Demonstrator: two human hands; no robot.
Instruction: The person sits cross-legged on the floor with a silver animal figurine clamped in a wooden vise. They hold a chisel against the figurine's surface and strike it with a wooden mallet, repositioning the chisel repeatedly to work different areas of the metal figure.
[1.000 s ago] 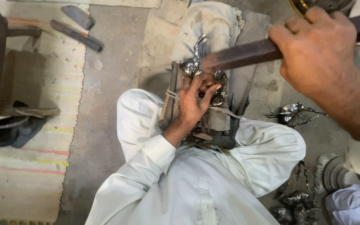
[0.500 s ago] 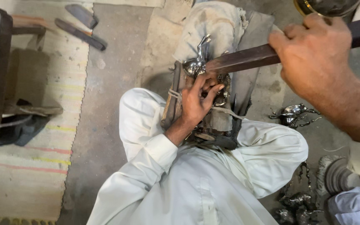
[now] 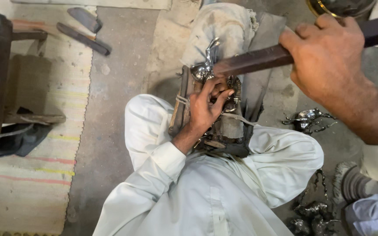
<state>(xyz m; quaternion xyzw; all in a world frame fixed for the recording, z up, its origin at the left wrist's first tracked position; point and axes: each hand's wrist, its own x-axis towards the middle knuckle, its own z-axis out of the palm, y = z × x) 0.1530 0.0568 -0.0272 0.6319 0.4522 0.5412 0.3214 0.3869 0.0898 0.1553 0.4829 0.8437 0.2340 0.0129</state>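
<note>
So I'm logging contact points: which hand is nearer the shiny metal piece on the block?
Left. The left hand presses on the shiny metal piece; the right hand is off to its right, gripping the dark bar that reaches it.

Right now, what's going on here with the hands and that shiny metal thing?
A person sits on the floor and works on a shiny metal piece set on a cloth-wrapped block between the knees. The left hand presses on the piece and steadies it. The right hand grips a long dark metal bar whose tip meets the piece. More shiny metal pieces lie on the floor to the right, and a wooden stool stands at left.
</note>
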